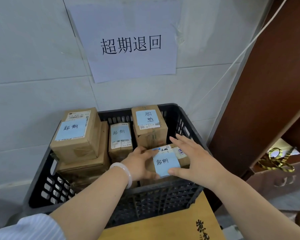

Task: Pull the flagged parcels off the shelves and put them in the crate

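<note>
A black plastic crate stands against the wall and holds several cardboard parcels, each with a light blue handwritten note. A small parcel with such a note lies at the crate's front right. My left hand grips its left side, with the thumb along the near edge. My right hand rests on its right side, fingers straight and spread, thumb on the note's near edge. A big parcel sits stacked at the back left, a slim one in the middle, and another at the back right.
A white paper sign with black characters is taped to the tiled wall above the crate. A brown wooden cabinet stands at the right, with yellow-black straps below it. A yellow cardboard sheet leans against the crate's front.
</note>
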